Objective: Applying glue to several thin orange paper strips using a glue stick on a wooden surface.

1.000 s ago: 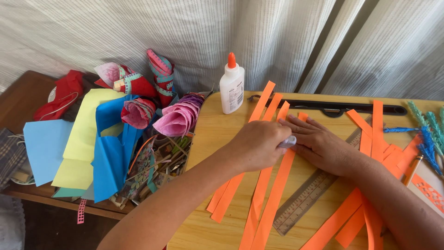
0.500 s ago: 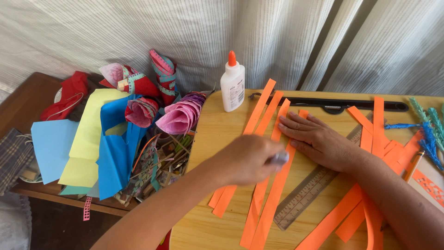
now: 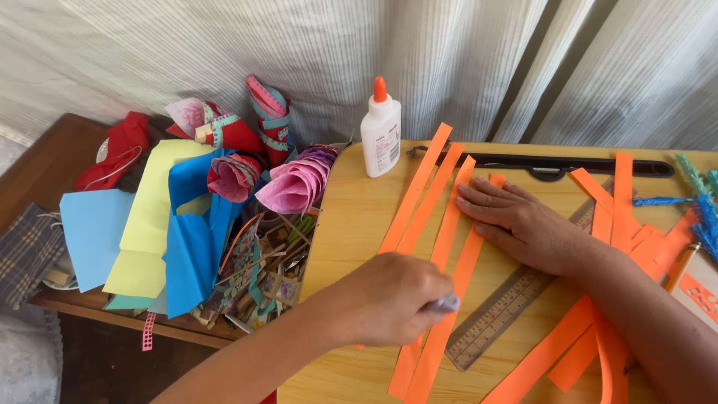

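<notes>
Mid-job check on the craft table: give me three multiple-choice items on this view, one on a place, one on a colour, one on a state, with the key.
1. Where does the glue bottle stand?
A. at the far edge of the table, by the curtain
B. under the right hand
C. on the ruler

2. What colour are the paper strips under the hands?
A. blue
B. orange
C. yellow

3. How does the right hand lie?
A. closed in a fist
B. lifted off the table
C. flat, fingers spread on the strips

Key: 1 A, the bottle stands upright at the table's back edge before the curtain. 2 B, the long strips are all orange. 3 C, the palm presses down on the strips, while the left hand grips a small pale object near the ruler.
</notes>
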